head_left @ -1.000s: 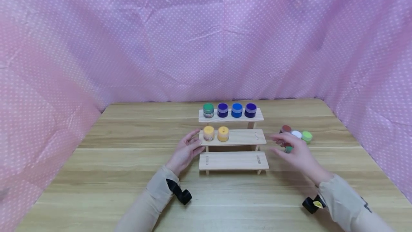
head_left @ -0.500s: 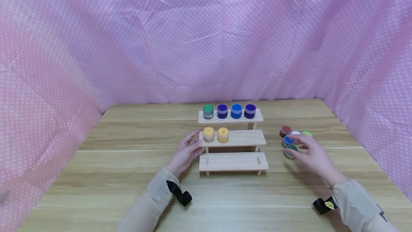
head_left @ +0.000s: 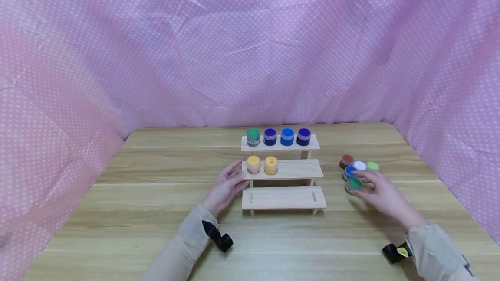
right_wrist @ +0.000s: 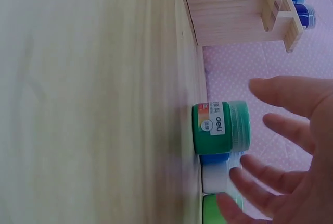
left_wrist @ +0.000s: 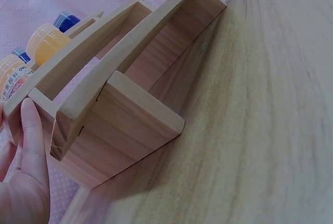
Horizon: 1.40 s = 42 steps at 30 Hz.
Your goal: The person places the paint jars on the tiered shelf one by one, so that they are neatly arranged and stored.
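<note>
A three-tier wooden display stand (head_left: 284, 197) stands mid-table. My left hand (head_left: 225, 185) holds the left end of its middle board; in the left wrist view a finger (left_wrist: 32, 135) lies against the board's end. Two yellow-lidded paint jars (head_left: 262, 165) sit on the middle board's left half. To the right, my right hand (head_left: 383, 192) hovers beside a green paint jar (head_left: 353, 185), thumb and fingers spread. The right wrist view shows a gap between the fingers and this green jar (right_wrist: 213, 127). A blue-lidded jar (head_left: 349, 172) stands just behind it.
On the top board stand a green jar (head_left: 253, 137), two purple jars and a blue jar (head_left: 287, 137). Brown (head_left: 346, 161), white (head_left: 360, 165) and light green jars (head_left: 373, 166) stand behind my right hand. A pink dotted cloth (head_left: 250, 47) hangs behind the table.
My right hand has moved right, away from the stand, to the green jar, with more of the jar cluster now uncovered. My left hand stays at the stand.
</note>
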Each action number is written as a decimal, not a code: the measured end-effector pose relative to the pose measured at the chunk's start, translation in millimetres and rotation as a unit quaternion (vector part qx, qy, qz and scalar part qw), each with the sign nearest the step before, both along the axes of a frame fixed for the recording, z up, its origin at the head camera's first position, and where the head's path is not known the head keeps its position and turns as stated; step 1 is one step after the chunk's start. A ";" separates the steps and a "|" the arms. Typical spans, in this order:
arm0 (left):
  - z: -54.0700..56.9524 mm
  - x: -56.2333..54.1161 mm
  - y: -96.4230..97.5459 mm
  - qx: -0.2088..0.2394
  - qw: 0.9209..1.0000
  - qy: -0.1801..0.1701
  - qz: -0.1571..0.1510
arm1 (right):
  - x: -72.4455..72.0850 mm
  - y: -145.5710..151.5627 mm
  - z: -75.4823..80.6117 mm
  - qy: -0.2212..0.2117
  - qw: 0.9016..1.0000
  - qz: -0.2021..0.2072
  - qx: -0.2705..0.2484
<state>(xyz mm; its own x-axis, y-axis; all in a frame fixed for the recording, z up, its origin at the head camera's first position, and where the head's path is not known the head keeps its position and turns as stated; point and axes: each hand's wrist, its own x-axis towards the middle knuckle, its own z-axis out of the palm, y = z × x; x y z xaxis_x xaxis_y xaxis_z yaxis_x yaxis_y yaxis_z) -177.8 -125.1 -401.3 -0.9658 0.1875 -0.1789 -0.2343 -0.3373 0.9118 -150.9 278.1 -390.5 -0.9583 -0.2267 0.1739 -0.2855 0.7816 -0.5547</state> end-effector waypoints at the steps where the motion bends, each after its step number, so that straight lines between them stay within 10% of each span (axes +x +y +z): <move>1: 0.0 0.2 -0.2 -0.001 1.000 0.001 -0.001 | 0.6 0.5 -0.4 -0.007 1.000 -0.002 0.003; 9: -1.2 1.0 -1.9 0.001 1.000 0.000 -0.008 | 3.9 3.5 -2.5 -0.077 0.997 -0.015 0.012; 42: 0.9 0.9 0.9 -0.001 1.000 -0.003 0.004 | -2.8 -1.4 -2.6 -0.079 0.997 0.005 -0.009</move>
